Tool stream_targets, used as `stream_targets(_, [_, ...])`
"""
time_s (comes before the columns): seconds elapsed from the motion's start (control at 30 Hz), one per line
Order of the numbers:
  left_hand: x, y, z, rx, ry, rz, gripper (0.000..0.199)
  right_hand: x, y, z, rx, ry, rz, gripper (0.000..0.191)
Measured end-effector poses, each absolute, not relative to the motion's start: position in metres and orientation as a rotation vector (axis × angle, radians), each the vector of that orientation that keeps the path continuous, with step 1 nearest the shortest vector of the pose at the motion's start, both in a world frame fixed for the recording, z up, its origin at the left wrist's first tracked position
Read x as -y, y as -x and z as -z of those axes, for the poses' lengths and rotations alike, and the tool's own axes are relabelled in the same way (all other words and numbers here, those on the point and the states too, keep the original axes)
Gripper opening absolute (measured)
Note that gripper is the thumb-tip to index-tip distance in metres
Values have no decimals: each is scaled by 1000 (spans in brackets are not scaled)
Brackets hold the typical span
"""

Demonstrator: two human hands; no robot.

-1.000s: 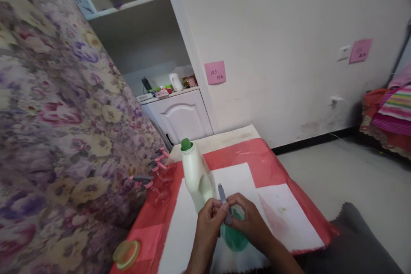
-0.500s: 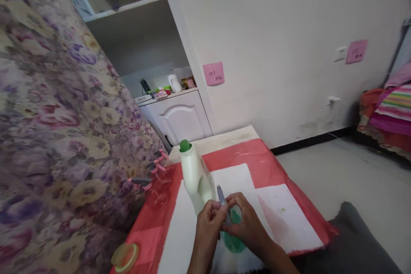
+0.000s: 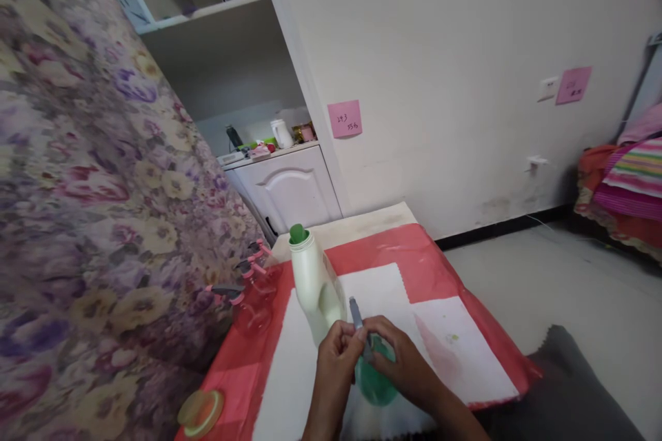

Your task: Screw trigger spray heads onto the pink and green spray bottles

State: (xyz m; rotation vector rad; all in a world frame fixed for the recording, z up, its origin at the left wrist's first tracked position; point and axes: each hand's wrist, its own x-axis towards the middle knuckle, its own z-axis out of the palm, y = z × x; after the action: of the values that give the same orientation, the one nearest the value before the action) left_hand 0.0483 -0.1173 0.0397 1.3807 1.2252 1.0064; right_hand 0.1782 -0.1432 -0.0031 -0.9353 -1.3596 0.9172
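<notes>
My left hand [image 3: 338, 351] and my right hand [image 3: 400, 358] meet at the front of the table, their fingers closed around a grey spray head [image 3: 356, 314] that tilts up between them. Just below it stands a round container of green liquid [image 3: 377, 386], partly hidden by my fingers. Behind my left hand is a large pale green bottle [image 3: 318, 282] with a green spout on top. Part of the spray head is covered by my fingers.
Several clear bottles with pink and grey spray tops [image 3: 251, 289] stand at the table's left edge. A yellow-rimmed lid [image 3: 201, 413] lies front left. White cloths [image 3: 465, 351] cover part of the red tabletop [image 3: 383, 248]. A floral curtain [image 3: 103, 220] hangs at left.
My right hand's fingers have shifted slightly on the grey spray head. The rest looks nearly the same.
</notes>
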Motion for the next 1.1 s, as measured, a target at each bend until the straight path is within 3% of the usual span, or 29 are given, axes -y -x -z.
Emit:
stream_targets(0.1, [116,-49,-38,-1225,-1389,-1001,46,142,-176,6,1316,995,-826,11])
stream_targets(0.27, [120,-49,-43,-1224,-1392,-990,44,141,-172,10,1263,1044,-800,31])
stream_targets(0.47, [120,-49,-43,-1220,-1407,-1004,42,144,-175,7,1330,991,-812,9])
stream_targets(0.63, [117,-48,-36,-1240,-1391,-1003,47,143,-171,10,1297,1028,-806,21])
stream_targets(0.9, [123,-48,-42,-1219,-1417,-1006,34,144,-176,11,1392,978,-826,10])
stream_targets(1.1, [123,-49,-44,-1230,-1432,-1013,36,143,-168,14,1348,998,-805,12])
